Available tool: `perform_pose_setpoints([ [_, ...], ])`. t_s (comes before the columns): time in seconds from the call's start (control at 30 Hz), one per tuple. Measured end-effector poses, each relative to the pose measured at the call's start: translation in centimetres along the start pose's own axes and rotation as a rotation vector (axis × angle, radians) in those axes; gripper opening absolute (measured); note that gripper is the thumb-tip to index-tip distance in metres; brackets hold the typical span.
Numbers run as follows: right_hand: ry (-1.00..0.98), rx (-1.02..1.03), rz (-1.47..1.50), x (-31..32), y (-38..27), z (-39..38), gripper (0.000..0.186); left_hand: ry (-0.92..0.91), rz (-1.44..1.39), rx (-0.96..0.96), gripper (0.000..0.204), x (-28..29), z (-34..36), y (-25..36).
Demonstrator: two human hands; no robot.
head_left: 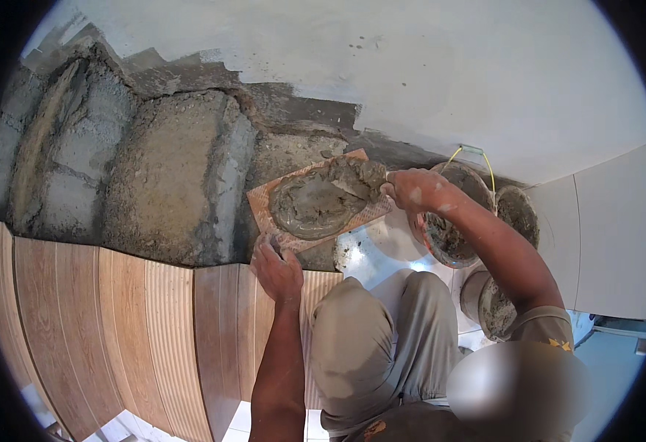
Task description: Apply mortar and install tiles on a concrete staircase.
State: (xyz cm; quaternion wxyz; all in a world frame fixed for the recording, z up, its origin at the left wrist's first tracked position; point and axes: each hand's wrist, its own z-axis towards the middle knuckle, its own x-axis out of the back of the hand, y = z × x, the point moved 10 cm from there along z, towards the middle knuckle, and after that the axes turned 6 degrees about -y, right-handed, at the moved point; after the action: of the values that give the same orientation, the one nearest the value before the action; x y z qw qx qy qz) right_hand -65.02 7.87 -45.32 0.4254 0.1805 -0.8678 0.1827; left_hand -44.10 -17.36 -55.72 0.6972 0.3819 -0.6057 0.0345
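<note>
A tile lies tilted with its orange-brown back facing up, at the foot of the bare cement steps. Wet grey mortar is heaped and spread over the middle of it. My left hand grips the tile's near left corner, with the fingertips at its edge. In my right hand is the handle of a trowel, at the tile's far right side. Mortar covers the trowel's blade, so its shape is mostly hidden.
Rough cement steps rise to the left, beside steps faced with wood-look tiles. Right of me stand a bucket with a yellow-cord handle and two more mortar-smeared containers. A white wall stands behind.
</note>
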Motion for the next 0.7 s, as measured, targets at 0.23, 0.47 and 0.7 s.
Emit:
perform_pose_setpoints([
  [0.23,-0.174,-0.013,0.312,-2.1,1.2,-0.7,0.051,-0.022,-0.027,0.012,0.053,-0.8,0.2,-0.1],
  [0.47,-0.242,0.000,0.250,-2.9,3.5,-4.0,0.050,0.023,-0.035,-0.064,0.048,0.0,0.1,1.4],
  [0.7,-0.013,0.016,-0.126,-0.3,4.3,-2.3,0.043,0.095,-0.083,-0.152,0.053,0.9,0.1,1.4],
])
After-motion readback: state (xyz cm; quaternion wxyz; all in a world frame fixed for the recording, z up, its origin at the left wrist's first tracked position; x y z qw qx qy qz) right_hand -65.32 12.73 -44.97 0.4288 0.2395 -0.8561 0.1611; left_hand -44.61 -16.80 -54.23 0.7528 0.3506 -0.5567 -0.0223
